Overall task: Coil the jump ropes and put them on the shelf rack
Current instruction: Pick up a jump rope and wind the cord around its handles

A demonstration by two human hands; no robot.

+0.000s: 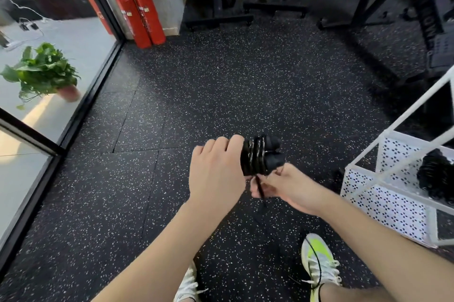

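Gripping a coiled rope (254, 156) by its handles, left hand (216, 169) curled round it above the floor (221, 80), right hand (287, 186) pinching the loose end (260, 187), rack (393, 193) at right, second coil (436, 176) inside.

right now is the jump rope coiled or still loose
Nearly coiled: the jump rope is wound around its handles in the left hand; the right hand pinches a short tail.

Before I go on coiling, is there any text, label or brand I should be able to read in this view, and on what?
Nothing reads clearly.
Fire extinguishers: white labels, too blurred to read.
Exercise machine frame: pale lettering along the black bar, distorted; unreadable.
Jump rope in the hands, shelf rack, shoes: no text visible.
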